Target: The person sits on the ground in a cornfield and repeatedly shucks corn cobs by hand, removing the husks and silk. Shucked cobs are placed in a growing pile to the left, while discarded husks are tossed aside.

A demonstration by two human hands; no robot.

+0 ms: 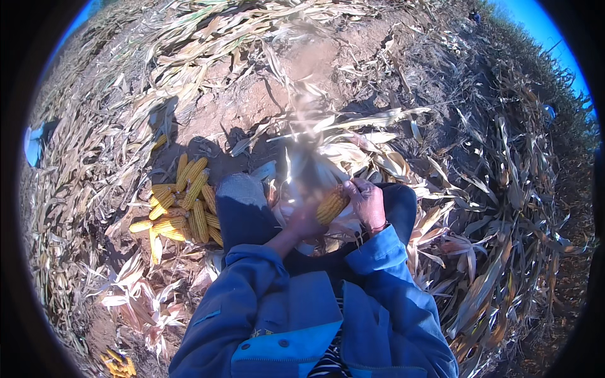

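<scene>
Between my two hands, in front of my lap, is a yellow corn cob, bare of husk along the part that shows. My left hand grips its lower left end. Fingers and thumb of my right hand close on its upper right end. Pale dry husks hang below and around the cob between my knees. A blurred patch in the view hides some of the husks just beyond my left hand. To the left of my left knee lies a pile of husked corn cobs.
Dry corn stalks and leaves cover the ground at the right, with more beyond bare soil. Loose husks lie at the lower left, near a smaller group of cobs. Something light blue shows at the far left rim.
</scene>
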